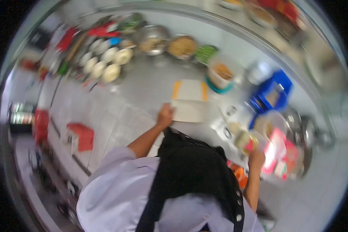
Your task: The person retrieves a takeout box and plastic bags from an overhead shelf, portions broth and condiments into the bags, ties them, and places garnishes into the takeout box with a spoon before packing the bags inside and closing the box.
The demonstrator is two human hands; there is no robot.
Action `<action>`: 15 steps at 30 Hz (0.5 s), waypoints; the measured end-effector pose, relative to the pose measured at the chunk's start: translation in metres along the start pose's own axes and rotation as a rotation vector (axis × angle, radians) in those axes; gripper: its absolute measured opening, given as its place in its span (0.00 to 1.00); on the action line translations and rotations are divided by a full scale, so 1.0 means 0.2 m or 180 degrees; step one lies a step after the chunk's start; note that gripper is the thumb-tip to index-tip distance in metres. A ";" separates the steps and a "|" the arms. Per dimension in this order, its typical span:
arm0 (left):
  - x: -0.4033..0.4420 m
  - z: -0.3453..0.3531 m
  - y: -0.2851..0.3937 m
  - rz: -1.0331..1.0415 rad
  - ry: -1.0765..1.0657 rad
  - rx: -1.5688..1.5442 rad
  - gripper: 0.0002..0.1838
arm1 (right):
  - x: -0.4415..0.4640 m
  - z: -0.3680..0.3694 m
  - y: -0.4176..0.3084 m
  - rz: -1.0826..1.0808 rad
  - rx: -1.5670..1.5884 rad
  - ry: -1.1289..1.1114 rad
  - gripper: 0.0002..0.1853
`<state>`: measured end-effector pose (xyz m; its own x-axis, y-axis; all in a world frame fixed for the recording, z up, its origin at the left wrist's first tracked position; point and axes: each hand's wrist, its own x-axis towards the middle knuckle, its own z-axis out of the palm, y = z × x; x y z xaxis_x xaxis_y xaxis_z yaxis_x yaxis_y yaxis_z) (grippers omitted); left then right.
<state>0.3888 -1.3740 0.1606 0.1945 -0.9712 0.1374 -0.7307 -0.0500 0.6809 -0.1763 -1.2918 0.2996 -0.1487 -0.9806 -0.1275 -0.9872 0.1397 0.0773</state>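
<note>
An open white paper food box [189, 110] with orange side flaps lies on the metal counter in front of me. My left hand [166, 115] is closed at its near left edge, with the fingers partly hidden. Over on the right, my right hand [256, 157] is at a clear tub [246, 141] with something yellowish and pink at it. Motion blur smears those fingers, so I cannot make out whether they hold the tub. Beside that hand lies a bright pink plastic bag [275, 149].
Several white cups [111, 72] stand at the back left. Metal bowls of food [182, 46], chopped greens [205, 53] and a white tub with orange food [220, 73] line the back. A blue basket [272, 92] sits at the right. A red box [81, 136] is at the lower left.
</note>
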 end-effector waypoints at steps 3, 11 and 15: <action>0.00 -0.11 0.21 -0.0259 -0.0284 0.0076 0.20 | 0.01 -0.07 -0.04 -0.0382 -0.0332 0.0276 0.08; 0.00 -0.08 0.15 -0.0104 -0.0074 0.0274 0.20 | -0.03 -0.30 -0.10 -0.0379 0.0200 0.0584 0.09; 0.02 -0.05 0.13 -0.0230 -0.0211 0.0393 0.19 | -0.08 -0.19 0.02 -0.0229 0.0344 0.0655 0.12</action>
<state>0.3769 -1.3772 0.1868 0.2087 -0.9771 0.0406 -0.7920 -0.1445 0.5932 -0.1764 -1.2812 0.3389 -0.0738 -0.9944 0.0763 -0.9969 0.0715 -0.0325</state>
